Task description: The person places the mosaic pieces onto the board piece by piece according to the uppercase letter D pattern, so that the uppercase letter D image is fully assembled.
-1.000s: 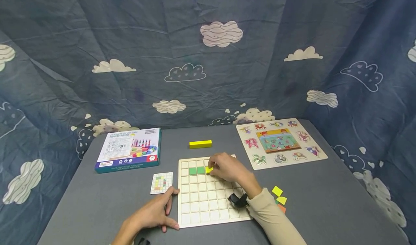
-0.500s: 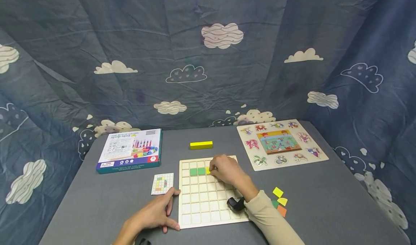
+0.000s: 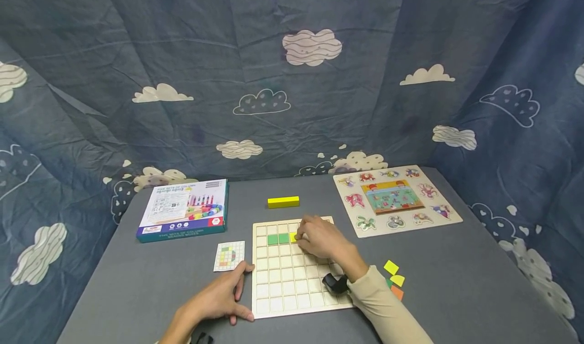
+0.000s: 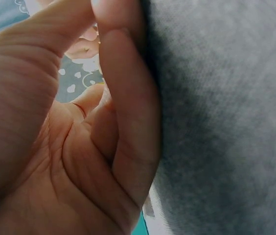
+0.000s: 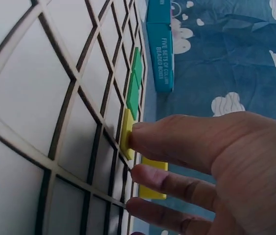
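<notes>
A wooden grid board [image 3: 276, 278] lies flat on the dark table, with two green square tiles [image 3: 278, 239] in adjoining cells of its second row. Just right of these is a yellow tile [image 3: 293, 237], in the same row. My right hand [image 3: 323, 240] presses it with the thumb [image 5: 162, 139], while other fingertips touch the board nearby; the index finger is mostly hidden. At the board's left edge rests my left hand [image 3: 218, 296], index finger and thumb spread along the side. The left wrist view shows its palm [image 4: 64, 161] and fingers close to the grey cloth.
A small pattern card [image 3: 229, 256] lies left of the board. Several loose tiles [image 3: 395, 280] are by the right sleeve. Farther back are a box of beads [image 3: 182, 209], a yellow bar [image 3: 283, 202] and a sea-animal puzzle [image 3: 397, 199]. A cloud-print curtain [image 3: 264, 39] stands behind.
The yellow tile, more raised a second ago, now lies closer to its cell under my right fingers. My left hand stays at the board's edge.
</notes>
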The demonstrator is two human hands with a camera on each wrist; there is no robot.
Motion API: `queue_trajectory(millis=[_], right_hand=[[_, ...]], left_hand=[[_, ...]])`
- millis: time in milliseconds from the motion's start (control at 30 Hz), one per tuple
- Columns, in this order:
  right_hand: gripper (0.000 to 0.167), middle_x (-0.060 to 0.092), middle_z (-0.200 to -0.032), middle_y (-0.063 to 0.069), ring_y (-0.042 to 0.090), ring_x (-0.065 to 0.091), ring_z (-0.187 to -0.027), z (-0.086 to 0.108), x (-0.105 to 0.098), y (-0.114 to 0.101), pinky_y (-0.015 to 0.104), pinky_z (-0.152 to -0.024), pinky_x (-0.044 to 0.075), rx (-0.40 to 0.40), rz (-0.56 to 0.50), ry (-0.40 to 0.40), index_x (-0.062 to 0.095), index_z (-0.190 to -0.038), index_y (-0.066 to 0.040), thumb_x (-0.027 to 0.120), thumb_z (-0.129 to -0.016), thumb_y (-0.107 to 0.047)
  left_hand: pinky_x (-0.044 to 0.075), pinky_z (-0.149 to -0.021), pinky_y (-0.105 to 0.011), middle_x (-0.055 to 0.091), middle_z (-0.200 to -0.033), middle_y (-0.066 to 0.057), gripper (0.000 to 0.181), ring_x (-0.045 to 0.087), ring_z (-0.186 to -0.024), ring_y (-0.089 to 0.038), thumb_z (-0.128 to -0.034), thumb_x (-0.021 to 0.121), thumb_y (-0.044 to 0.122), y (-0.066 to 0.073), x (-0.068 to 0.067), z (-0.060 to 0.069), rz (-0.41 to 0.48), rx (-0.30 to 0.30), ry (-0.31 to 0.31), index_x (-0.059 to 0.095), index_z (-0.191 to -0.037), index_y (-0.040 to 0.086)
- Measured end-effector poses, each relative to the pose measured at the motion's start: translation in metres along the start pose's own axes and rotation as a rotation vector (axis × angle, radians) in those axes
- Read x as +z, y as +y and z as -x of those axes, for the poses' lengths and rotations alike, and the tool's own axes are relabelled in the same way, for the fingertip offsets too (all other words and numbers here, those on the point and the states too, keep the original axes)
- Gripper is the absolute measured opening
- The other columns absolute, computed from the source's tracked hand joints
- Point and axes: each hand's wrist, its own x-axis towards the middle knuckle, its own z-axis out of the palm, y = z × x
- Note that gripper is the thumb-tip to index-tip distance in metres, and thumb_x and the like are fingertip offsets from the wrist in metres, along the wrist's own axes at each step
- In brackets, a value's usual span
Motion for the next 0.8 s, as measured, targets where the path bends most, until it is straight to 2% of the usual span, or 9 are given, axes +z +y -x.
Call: queue_trajectory(millis=[100,267,500,633,800], right_hand=[[0.015,0.064,-0.107,0.003,0.027,0.062,-0.106,0.001,-0.002,0.0,0.051,-0.104,0.046,-0.005,0.01,-0.022,0.079,-0.103,-0.013,0.072,-0.091,-0.019],[0.019,0.065,-0.106,0.002,0.023,0.059,-0.099,0.004,-0.005,-0.001,0.044,-0.081,0.052,0.015,-0.004,-0.047,0.078,-0.107,-0.014,0.067,-0.092,-0.014],[0.028,0.067,-0.103,0.005,0.023,0.06,-0.094,0.007,-0.005,0.004,0.04,-0.079,0.05,-0.013,-0.005,-0.043,0.076,-0.112,-0.012,0.063,-0.088,-0.004],[0.03,0.064,-0.103,0.005,0.02,0.057,-0.091,0.01,-0.005,0.006,0.039,-0.078,0.049,-0.042,0.001,-0.061,0.072,-0.118,-0.011,0.064,-0.09,-0.008],[0.034,0.063,-0.115,0.008,0.021,0.059,-0.099,0.022,-0.008,0.01,0.04,-0.083,0.05,-0.101,0.003,-0.06,0.065,-0.126,-0.008,0.066,-0.093,-0.016]], left_hand=[[0.045,-0.056,-0.024,0.051,-0.075,-0.002,0.092,0.06,-0.043,-0.009,-0.067,0.094,0.03,0.0,0.0,0.0,-0.007,-0.003,0.002,0.041,-0.139,0.007],[0.045,-0.057,-0.024,0.051,-0.075,-0.002,0.093,0.061,-0.043,-0.009,-0.067,0.094,0.031,-0.001,0.0,0.0,-0.016,0.01,0.007,0.041,-0.139,0.007],[0.045,-0.062,-0.023,0.051,-0.074,-0.001,0.094,0.061,-0.043,-0.009,-0.0657,0.094,0.032,0.0,0.0,-0.001,-0.036,0.007,0.014,0.042,-0.139,0.008],[0.046,-0.062,-0.023,0.051,-0.073,-0.001,0.093,0.061,-0.043,-0.009,-0.0656,0.094,0.031,0.0,0.0,-0.001,-0.029,0.009,0.015,0.042,-0.139,0.008],[0.045,-0.06,-0.023,0.05,-0.071,0.0,0.092,0.059,-0.042,-0.007,-0.0659,0.094,0.03,0.001,-0.001,-0.002,-0.027,0.021,0.014,0.042,-0.138,0.007]])
